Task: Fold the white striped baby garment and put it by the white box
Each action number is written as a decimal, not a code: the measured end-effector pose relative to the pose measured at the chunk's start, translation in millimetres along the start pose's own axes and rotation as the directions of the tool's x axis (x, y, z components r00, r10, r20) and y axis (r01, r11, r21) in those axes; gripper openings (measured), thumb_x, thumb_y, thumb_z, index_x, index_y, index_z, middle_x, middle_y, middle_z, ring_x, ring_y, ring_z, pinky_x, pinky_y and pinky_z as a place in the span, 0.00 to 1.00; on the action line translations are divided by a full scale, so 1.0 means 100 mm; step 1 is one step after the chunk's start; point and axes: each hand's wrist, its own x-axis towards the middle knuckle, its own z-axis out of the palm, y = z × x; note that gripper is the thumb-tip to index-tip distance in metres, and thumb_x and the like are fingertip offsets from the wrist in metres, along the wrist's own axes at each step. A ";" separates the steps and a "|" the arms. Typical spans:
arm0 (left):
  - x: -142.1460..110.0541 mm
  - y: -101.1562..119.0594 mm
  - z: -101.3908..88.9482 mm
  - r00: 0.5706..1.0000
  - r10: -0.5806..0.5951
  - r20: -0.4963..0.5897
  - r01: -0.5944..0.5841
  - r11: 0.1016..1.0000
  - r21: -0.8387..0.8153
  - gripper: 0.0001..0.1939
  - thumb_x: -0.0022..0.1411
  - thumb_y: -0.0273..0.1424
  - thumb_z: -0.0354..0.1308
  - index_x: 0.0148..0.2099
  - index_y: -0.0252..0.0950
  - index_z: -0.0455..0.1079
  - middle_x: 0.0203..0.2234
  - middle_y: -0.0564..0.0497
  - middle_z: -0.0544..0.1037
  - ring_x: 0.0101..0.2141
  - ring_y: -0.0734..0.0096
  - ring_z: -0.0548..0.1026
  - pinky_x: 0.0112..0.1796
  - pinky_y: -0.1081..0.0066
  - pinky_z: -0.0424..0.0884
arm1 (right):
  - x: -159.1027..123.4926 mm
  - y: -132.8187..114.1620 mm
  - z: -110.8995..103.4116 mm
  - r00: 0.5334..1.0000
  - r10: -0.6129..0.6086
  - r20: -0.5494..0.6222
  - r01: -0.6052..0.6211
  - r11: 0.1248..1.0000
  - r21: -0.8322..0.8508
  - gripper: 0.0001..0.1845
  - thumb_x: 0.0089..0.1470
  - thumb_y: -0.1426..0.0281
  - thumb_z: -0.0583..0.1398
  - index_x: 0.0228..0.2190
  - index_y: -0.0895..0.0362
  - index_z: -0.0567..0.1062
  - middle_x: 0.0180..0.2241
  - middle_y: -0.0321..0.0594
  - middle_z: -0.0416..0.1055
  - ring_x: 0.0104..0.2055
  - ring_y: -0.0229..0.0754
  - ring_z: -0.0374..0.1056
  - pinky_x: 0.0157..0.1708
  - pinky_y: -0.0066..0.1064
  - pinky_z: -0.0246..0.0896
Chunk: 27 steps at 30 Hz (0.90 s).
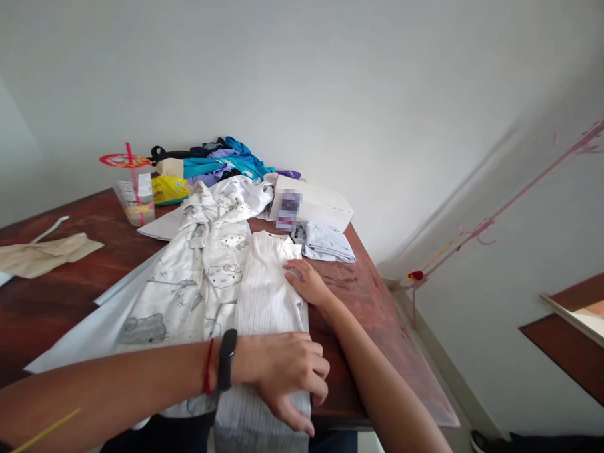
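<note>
A white pin-striped garment [266,298] lies lengthwise on the dark wooden table [38,302], its near end hanging over the front edge. My left hand [288,379], with a black band and a red string at the wrist, presses flat on its near part, fingers spread. My right hand [307,280] rests flat on the garment's right edge farther up, fingers stretched out. A white cartoon-print garment [205,269] lies right beside it on the left.
A pile of blue, purple and black clothes [219,159] sits at the back by the wall. A white box [315,204], a folded pale-blue cloth [328,244], a plastic cup with a straw [136,196] and a beige cloth [35,255] also lie on the table.
</note>
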 end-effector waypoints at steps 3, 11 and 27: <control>0.00 -0.01 0.02 1.000 0.013 0.024 -0.014 0.999 0.043 0.18 0.53 0.49 0.71 0.35 0.43 0.74 0.30 0.53 0.77 0.33 0.63 0.73 0.33 0.61 0.64 | 0.00 0.00 0.00 1.000 0.003 0.001 -0.003 1.000 0.003 0.13 0.63 0.65 0.60 0.47 0.54 0.79 0.55 0.49 0.73 0.59 0.51 0.69 0.63 0.49 0.59; 0.01 0.01 0.08 0.995 0.098 0.002 -0.097 0.974 0.206 0.27 0.52 0.57 0.69 0.28 0.40 0.67 0.26 0.53 0.75 0.29 0.66 0.70 0.29 0.62 0.62 | 0.00 -0.03 -0.02 1.000 0.015 0.020 -0.015 1.000 -0.002 0.13 0.63 0.66 0.60 0.47 0.54 0.79 0.56 0.49 0.73 0.60 0.52 0.68 0.63 0.48 0.60; 0.05 0.07 0.06 0.993 0.118 -0.004 -0.116 0.980 0.160 0.23 0.58 0.50 0.67 0.24 0.41 0.64 0.21 0.55 0.77 0.25 0.65 0.71 0.27 0.60 0.61 | -0.01 -0.03 -0.01 1.000 0.001 0.018 -0.001 1.000 -0.001 0.14 0.63 0.65 0.60 0.47 0.54 0.79 0.55 0.49 0.74 0.59 0.51 0.69 0.63 0.48 0.59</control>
